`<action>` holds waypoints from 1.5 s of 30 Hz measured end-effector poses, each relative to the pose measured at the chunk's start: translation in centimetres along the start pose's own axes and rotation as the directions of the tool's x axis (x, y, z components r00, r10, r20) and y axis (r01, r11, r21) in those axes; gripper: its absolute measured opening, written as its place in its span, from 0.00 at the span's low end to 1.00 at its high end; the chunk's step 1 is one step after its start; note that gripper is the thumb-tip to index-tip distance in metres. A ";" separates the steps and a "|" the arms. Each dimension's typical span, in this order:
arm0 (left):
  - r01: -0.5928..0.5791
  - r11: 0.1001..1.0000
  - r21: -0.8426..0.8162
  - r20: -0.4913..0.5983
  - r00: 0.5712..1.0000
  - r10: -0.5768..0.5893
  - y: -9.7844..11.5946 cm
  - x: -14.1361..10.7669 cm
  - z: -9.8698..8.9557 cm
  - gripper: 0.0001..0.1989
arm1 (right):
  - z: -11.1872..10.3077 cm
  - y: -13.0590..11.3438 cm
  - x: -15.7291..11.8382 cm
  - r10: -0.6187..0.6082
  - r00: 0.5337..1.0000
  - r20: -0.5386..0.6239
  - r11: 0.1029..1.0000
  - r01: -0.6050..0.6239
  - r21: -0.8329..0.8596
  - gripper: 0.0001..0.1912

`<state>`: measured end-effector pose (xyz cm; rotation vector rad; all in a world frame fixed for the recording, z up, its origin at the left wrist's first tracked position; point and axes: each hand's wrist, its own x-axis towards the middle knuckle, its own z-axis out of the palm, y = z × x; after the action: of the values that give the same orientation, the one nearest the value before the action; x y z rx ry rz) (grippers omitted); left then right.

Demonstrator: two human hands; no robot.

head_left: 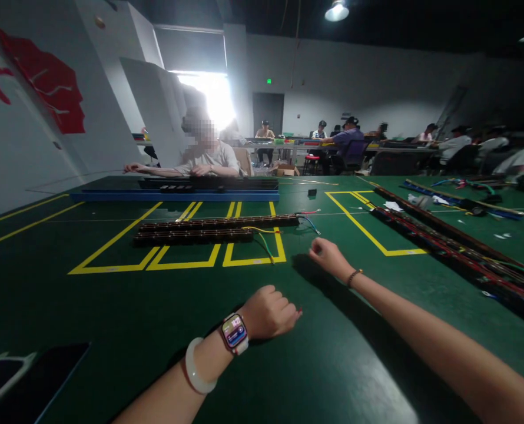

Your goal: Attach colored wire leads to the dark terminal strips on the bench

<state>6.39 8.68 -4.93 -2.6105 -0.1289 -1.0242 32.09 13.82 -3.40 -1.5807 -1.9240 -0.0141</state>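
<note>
My left hand (271, 313) is closed just above the green table in the near middle. A small red bit shows at its fingertips, too small to name. On that wrist are a smartwatch (234, 333) and a pale bangle (195, 368). Farther forward and right, my right hand (330, 260) is curled closed; whatever lies between its fingers is hidden. Closest to it are two dark, long strips, the longer strip (226, 222) behind the shorter strip (195, 237). Red and blue leads end in ring terminals at the longer one; yellow and green wires (264, 241) leave the shorter one.
Yellow tape (182, 265) outlines boxes on the green tabletop (156, 318). Long dark strips with red wires (447, 250) lie at the right. Across the table a co-worker (211, 156) sits behind a blue tray (178, 195). A dark flat object (59, 377) lies at near left.
</note>
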 end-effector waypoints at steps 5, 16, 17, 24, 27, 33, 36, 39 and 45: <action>0.011 0.998 -0.062 0.034 0.999 -0.009 0.0 0.1 -0.1 0.11 | -10.3 9.7 -6.6 0.203 0.979 -0.017 0.961 -0.203 -0.191 0.14; 0.026 0.995 -0.096 0.065 0.998 -0.020 -0.1 0.1 -0.1 0.11 | -26.7 21.7 -15.0 0.626 0.731 -0.274 0.584 -0.671 -0.456 0.12; 0.030 0.995 -0.097 0.068 0.997 -0.023 -0.1 0.1 -0.1 0.11 | -27.0 22.1 -15.1 0.631 0.726 -0.274 0.565 -0.672 -0.478 0.12; 0.046 0.995 -0.083 0.084 0.996 -0.039 -0.1 0.1 -0.2 0.12 | -25.4 24.2 -14.5 0.693 0.702 -0.166 0.468 -0.613 -0.637 0.29; 0.056 0.995 -0.087 0.088 0.995 -0.048 0.0 0.1 -0.2 0.12 | -24.3 24.9 -14.5 0.693 0.697 -0.184 0.413 -0.593 -0.691 0.29; 0.067 0.994 -0.085 0.100 0.993 -0.059 -0.1 0.0 -0.2 0.12 | -23.5 25.2 -15.2 0.598 0.739 -0.311 0.394 -0.609 -0.689 0.27; 0.057 0.997 -0.059 0.100 0.994 -0.051 0.0 0.1 -0.2 0.12 | -23.3 24.3 -15.8 0.611 0.743 -0.273 0.454 -0.612 -0.648 0.25; 0.052 0.997 -0.064 0.092 0.995 -0.046 0.0 0.2 -0.3 0.12 | -23.0 23.2 -16.6 0.609 0.750 -0.257 0.499 -0.615 -0.611 0.23; 0.032 0.998 -0.059 0.082 0.996 -0.027 0.1 0.2 -0.3 0.12 | -22.1 20.8 -17.5 0.461 0.827 -0.323 0.508 -0.544 -0.668 0.21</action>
<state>6.32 8.52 -4.62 -2.7138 -0.1590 -0.9466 61.96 -4.45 -2.00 -2.5867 -1.3248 -0.7123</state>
